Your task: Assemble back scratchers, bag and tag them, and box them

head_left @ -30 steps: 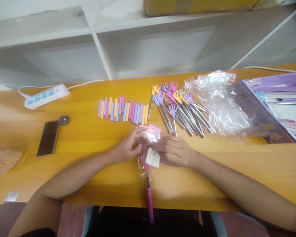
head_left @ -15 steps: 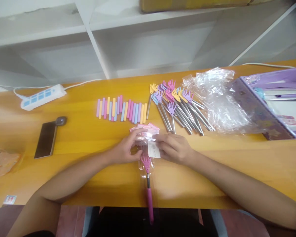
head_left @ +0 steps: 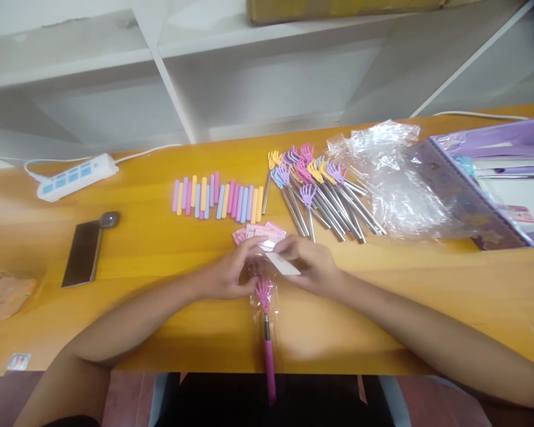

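Note:
A pink back scratcher (head_left: pixel 269 363) lies in a clear plastic bag (head_left: pixel 274 305) in front of me, its claw end away from me and its handle over the table's near edge. My left hand (head_left: pixel 228 271) is closed on the bag's far end, thumb and fingers curled round the opening. In my right hand (head_left: pixel 317 265) a small white card (head_left: pixel 283 263) is pinched, tilted, at the mouth of the bag. Just beyond my fingers lie several pink printed cards (head_left: pixel 272 229), partly covered by my hands.
Coloured handle sleeves (head_left: pixel 218 196) lie in a row beyond my hands. Right of them is a pile of metal-rod back scratchers (head_left: pixel 324 198), then clear bags (head_left: pixel 404 184) and a purple box (head_left: pixel 471 201). A power strip (head_left: pixel 78 177) and a phone (head_left: pixel 82 254) are at left.
The white card in my right hand has turned from hanging nearly upright to a slanted position at the bag's mouth. My left hand and the bagged back scratcher have hardly moved.

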`<state>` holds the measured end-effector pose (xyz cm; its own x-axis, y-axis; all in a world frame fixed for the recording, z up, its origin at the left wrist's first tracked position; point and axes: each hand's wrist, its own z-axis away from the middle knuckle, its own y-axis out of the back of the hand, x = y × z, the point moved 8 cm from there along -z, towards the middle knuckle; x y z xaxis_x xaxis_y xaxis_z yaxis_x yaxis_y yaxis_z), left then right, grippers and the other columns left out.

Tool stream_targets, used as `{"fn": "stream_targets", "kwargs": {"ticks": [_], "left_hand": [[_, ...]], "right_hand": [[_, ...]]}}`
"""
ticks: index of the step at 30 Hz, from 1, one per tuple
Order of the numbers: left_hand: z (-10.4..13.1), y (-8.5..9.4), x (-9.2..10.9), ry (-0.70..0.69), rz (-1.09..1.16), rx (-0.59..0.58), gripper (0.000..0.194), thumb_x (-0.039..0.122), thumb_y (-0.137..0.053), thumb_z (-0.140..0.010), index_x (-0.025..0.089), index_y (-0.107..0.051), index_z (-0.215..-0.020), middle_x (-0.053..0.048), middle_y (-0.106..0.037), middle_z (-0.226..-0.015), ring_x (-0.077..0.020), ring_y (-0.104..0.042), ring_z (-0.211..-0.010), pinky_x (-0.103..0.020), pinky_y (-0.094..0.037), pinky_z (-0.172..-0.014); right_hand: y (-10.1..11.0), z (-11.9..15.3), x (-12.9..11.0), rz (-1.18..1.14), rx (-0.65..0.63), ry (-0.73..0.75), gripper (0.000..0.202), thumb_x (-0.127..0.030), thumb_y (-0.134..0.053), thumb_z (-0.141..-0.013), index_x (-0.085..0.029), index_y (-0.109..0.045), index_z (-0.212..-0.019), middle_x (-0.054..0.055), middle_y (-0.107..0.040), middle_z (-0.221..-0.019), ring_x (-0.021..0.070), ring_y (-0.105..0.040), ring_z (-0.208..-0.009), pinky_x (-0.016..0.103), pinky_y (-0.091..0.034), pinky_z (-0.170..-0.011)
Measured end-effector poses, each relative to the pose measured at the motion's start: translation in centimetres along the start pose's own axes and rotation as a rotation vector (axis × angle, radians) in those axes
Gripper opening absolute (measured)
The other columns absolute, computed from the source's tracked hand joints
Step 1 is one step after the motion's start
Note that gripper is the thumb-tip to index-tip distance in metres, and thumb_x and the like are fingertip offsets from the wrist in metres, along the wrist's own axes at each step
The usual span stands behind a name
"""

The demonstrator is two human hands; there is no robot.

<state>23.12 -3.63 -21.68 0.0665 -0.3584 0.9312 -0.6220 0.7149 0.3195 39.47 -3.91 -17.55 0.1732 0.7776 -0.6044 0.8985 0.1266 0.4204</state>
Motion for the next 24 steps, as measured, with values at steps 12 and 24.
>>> {"fn": "stream_targets", "kwargs": {"ticks": [12, 24], "left_hand": [[-0.4, 0.0, 0.9, -0.097, -0.041, 0.015, 0.075, 0.005, -0.066, -0.094, 0.03, -0.039, -0.159, -0.018, -0.051, -0.148, -0.0202, -0.068, -0.103, -0.042, -0.065, -0.09], [-0.4, 0.6, 0.5, 0.018, 0.253, 0.058, 0.069, 0.006, -0.064, -0.095, 0.028, -0.042, -0.157, -0.015, -0.065, -0.138, -0.0186, -0.069, -0.101, -0.04, -0.062, -0.091]], "right_hand": [[-0.4, 0.5, 3.9, -0.547, 0.107, -0.616, 0.027, -0.037, -0.068, -0.105, -0.021, -0.052, -0.091, 0.0, -0.064, -0.074, 0.0115, -0.06, -0.064, 0.025, -0.05, -0.06], [1.4, 0.6, 2.8, -0.261, 0.102, -0.369, 0.047, -0.039, -0.046, -0.114, -0.019, -0.052, -0.072, 0.004, -0.056, -0.069, 0.0142, -0.054, -0.066, 0.029, -0.044, -0.062]]}}
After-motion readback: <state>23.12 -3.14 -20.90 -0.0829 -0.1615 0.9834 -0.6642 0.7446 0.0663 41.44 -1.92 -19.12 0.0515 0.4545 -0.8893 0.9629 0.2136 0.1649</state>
